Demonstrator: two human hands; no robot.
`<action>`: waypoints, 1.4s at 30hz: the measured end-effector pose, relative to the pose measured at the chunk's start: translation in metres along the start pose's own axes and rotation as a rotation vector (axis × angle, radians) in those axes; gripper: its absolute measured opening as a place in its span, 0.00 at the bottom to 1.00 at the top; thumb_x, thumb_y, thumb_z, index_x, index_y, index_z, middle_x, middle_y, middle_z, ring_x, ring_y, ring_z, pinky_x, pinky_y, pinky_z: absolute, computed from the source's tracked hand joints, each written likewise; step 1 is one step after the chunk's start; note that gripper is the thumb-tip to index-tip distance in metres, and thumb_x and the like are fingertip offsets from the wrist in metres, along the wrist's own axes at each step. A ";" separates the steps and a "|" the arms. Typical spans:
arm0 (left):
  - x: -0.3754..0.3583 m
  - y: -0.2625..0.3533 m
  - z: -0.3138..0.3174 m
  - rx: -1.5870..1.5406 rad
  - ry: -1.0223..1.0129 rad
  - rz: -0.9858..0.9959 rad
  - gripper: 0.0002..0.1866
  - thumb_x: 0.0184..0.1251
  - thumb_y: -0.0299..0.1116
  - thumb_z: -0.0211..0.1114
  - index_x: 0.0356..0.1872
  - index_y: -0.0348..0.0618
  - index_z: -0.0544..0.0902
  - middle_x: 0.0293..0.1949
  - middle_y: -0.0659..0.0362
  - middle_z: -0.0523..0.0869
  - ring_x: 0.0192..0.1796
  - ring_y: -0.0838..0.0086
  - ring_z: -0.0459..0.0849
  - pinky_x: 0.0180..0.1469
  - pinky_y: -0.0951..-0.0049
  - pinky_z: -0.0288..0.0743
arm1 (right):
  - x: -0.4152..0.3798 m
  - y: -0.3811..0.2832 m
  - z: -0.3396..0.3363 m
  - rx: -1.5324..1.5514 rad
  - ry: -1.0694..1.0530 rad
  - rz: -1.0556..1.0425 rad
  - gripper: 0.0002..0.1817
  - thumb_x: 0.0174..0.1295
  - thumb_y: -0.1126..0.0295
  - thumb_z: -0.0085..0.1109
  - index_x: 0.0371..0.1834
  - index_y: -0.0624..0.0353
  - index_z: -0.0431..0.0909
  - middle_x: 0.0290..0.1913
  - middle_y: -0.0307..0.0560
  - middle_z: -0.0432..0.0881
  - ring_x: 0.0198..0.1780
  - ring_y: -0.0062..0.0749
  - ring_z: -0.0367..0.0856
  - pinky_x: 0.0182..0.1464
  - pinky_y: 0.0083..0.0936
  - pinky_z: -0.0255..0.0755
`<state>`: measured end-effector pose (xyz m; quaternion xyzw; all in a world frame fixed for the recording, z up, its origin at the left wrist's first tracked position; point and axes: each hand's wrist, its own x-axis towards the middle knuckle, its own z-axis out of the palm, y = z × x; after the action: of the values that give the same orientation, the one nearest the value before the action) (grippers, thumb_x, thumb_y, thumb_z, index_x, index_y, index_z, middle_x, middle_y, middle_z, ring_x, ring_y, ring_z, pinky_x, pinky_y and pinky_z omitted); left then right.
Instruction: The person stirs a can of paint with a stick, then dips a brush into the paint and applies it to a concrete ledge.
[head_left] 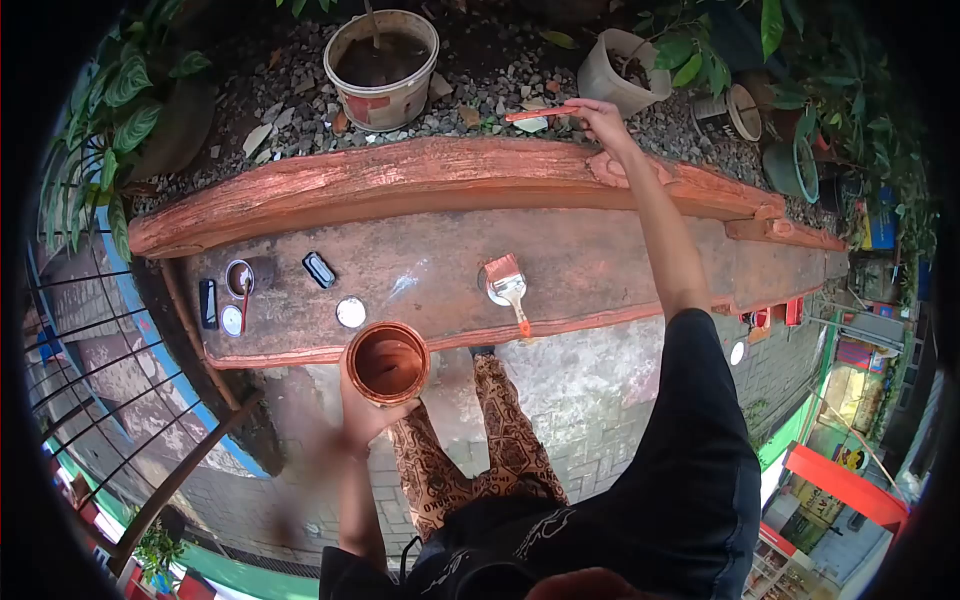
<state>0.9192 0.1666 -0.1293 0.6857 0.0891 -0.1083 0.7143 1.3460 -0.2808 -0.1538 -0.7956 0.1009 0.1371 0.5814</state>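
My left hand is wrapped round an open can of copper-brown paint, held upright near the bench's front edge. My right hand is stretched over the far side and grips a thin reddish stick-like tool, its tip pointing left above the gravel. Just below that hand runs the copper-painted, log-shaped back ledge. A wide paintbrush with copper-coloured bristles and a paint-marked handle tip lies on the grey bench top, over a pale round lid.
At the bench's left are a small paint pot, a dark case, a white lid and a phone-like object. Behind the ledge stand a white bucket, another white pot and leafy plants on gravel.
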 end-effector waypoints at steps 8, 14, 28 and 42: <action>-0.009 -0.036 0.070 0.001 0.131 -0.257 0.52 0.39 0.31 0.91 0.70 0.34 0.70 0.64 0.52 0.81 0.64 0.67 0.82 0.71 0.61 0.76 | 0.070 0.048 -0.017 -0.176 -0.134 0.161 0.15 0.70 0.72 0.58 0.56 0.52 0.89 0.34 0.28 0.84 0.28 0.11 0.69 0.25 0.15 0.61; -0.020 -0.037 0.101 0.047 0.137 -0.179 0.55 0.40 0.33 0.92 0.72 0.34 0.68 0.64 0.53 0.80 0.65 0.66 0.81 0.70 0.63 0.76 | 0.066 0.053 -0.048 -0.433 0.009 -0.280 0.19 0.70 0.70 0.63 0.63 0.59 0.83 0.49 0.37 0.89 0.33 0.14 0.76 0.31 0.16 0.72; -0.090 -0.101 0.108 0.168 0.597 -0.276 0.61 0.38 0.37 0.94 0.75 0.38 0.63 0.69 0.51 0.75 0.68 0.66 0.78 0.70 0.59 0.76 | -0.306 0.352 0.159 -0.490 -0.067 0.314 0.38 0.61 0.54 0.76 0.63 0.72 0.69 0.54 0.68 0.80 0.59 0.58 0.81 0.62 0.45 0.75; -0.103 -0.140 0.055 0.218 0.712 0.175 0.67 0.36 0.40 0.93 0.77 0.41 0.55 0.69 0.51 0.71 0.71 0.63 0.74 0.74 0.56 0.71 | -0.307 0.309 0.131 0.282 -0.076 0.213 0.02 0.69 0.76 0.53 0.39 0.57 0.75 0.25 0.29 0.66 0.24 0.14 0.62 0.27 0.19 0.56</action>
<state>0.7806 0.1097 -0.2332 0.7574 0.2608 0.1891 0.5679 0.9443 -0.2496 -0.3656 -0.6852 0.1808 0.2127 0.6728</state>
